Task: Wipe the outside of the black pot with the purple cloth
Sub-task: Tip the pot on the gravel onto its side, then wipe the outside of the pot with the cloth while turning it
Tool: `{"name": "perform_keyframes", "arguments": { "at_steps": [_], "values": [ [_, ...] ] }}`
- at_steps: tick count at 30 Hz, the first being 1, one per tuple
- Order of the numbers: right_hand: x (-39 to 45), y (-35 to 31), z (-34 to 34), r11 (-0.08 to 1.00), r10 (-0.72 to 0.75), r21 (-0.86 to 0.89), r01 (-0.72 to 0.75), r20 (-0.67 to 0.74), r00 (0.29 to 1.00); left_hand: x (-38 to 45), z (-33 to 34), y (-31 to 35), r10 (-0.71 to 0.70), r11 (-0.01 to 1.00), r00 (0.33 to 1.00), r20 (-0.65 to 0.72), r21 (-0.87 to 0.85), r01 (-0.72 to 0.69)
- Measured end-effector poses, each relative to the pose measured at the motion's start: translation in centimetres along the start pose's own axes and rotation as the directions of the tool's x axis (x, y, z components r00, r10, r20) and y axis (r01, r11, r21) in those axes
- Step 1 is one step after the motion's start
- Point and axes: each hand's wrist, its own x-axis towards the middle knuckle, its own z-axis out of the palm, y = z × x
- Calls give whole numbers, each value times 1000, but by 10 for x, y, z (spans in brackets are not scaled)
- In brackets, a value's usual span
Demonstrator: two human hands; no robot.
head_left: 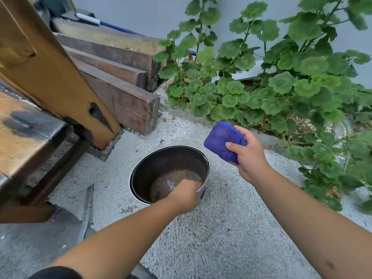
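Observation:
The black pot [161, 164] stands on white gravel in the middle of the view, its rusty brown inside facing up. My left hand [186, 195] grips the pot's near right rim, fingers curled over the edge. The folded purple cloth [222, 140] with a blue hem is held in my right hand [248, 156], raised in the air just right of and above the pot, not touching it.
A wooden bench [26, 135] and stacked dark timber planks [120, 93] stand to the left. Green leafy plants [281, 87] fill the right and far side. A grey metal bar [87, 210] lies on the ground left of the pot.

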Motion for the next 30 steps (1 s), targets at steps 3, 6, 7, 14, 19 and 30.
{"name": "perform_keyframes", "arguments": {
  "at_steps": [3, 6, 7, 14, 19, 30],
  "values": [
    [0, 4, 2, 999, -38, -20, 38, -6, 999, -12, -33, -15, 33, 996, 999, -20, -82, -34],
    [2, 4, 2, 995, -80, -64, 77, -45, 996, -31, -73, -41, 2, 950, 999, -33, -312, -12],
    [4, 5, 2, 993, -96, -71, 92, -61, 993, -38, -85, -50, -15, 902, 999, -29, -432, 0],
    [13, 36, 4, 822, -319, -508, 258, -35, 947, -60, -60, -94, -138, 437, 984, -117, -898, -45],
    [27, 79, 9, 489, -410, -808, 328, 119, 904, -53, 7, -120, -280, 194, 960, -24, -981, 32],
    [36, 143, 53, 21, -164, -848, 530, 520, 838, -72, 28, -168, -405, 500, 887, -220, -866, 14]
  ]
}}
